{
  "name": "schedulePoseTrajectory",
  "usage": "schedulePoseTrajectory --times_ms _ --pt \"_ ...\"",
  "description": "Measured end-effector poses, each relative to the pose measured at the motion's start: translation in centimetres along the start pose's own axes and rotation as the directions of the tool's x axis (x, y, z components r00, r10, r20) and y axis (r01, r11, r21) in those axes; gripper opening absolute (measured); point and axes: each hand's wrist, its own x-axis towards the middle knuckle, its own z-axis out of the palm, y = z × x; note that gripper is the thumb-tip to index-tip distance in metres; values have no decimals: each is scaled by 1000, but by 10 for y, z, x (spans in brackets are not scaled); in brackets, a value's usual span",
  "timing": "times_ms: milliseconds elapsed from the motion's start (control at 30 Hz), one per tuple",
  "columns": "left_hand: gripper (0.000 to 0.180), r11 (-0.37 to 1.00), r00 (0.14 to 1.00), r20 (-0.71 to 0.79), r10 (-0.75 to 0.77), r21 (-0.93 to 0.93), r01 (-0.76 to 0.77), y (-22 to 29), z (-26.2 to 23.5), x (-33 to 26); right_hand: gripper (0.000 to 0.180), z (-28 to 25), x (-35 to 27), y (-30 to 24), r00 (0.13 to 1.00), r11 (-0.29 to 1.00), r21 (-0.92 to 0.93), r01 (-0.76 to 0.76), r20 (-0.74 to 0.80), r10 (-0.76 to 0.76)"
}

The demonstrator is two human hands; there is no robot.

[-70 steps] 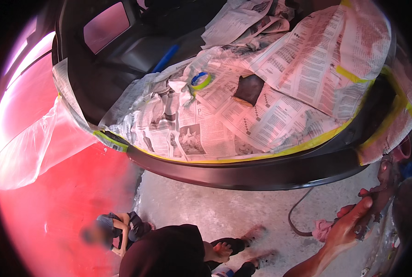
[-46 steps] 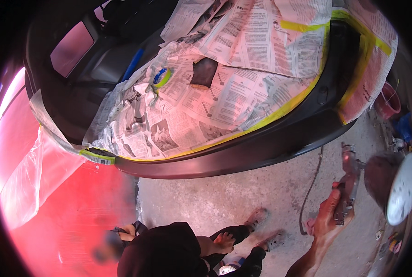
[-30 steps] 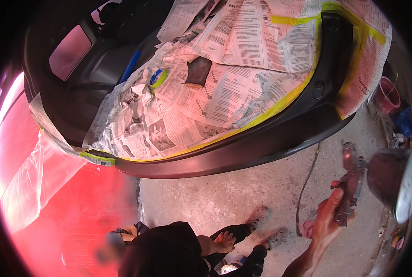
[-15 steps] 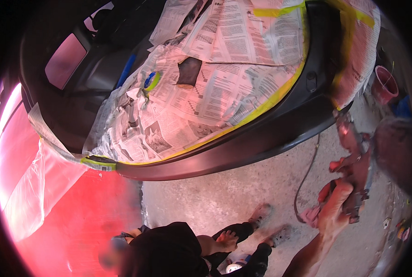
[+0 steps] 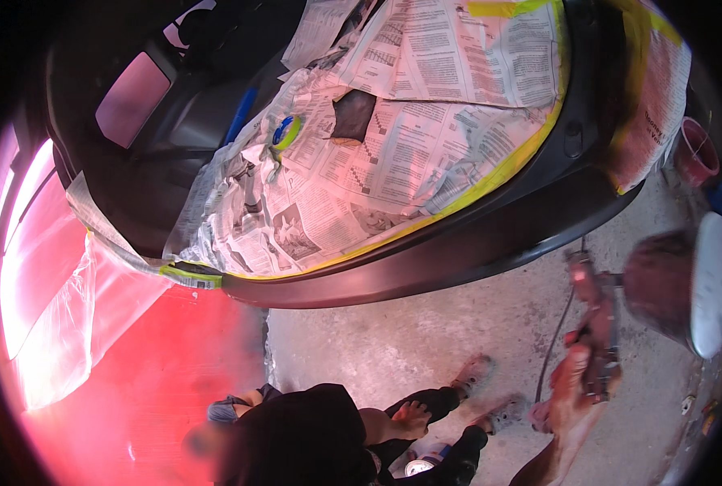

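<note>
My right hand [image 5: 573, 379] grips a spray gun [image 5: 596, 320] at the lower right. A dark red paint cup [image 5: 660, 279] with a pale lid [image 5: 712, 285] sits at the gun's side. The gun is below the right end of a dark car body panel [image 5: 425, 271] and apart from it. Newspaper [image 5: 425, 154] covers much of the panel, edged with yellow masking tape [image 5: 502, 174]. My left hand [image 5: 412, 419] hangs empty in front of my dark trousers, its fingers loosely apart.
A hose [image 5: 557, 344] trails near the gun. A roll of tape [image 5: 285, 132] lies on the newspaper. Clear plastic sheeting [image 5: 61, 324] hangs at the left above a red surface [image 5: 150, 389]. A red bucket [image 5: 695, 154] stands at the far right. A can [image 5: 420, 466] is by my feet.
My right hand has moved the spray gun left and away from the panel's end, turning it so the cup and lid show more. The panel sits slightly further right in view.
</note>
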Motion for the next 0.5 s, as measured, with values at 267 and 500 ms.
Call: schedulePoseTrajectory --times_ms 267,500 --pt "43 1000 999 -37 21 11 -20 1 11 5 43 11 -10 -11 893 878 351 -325 418 164" --pt "47 1000 1000 -9 -14 3 14 6 2 -2 41 -2 1 -4 964 997 -47 -64 -262 49"
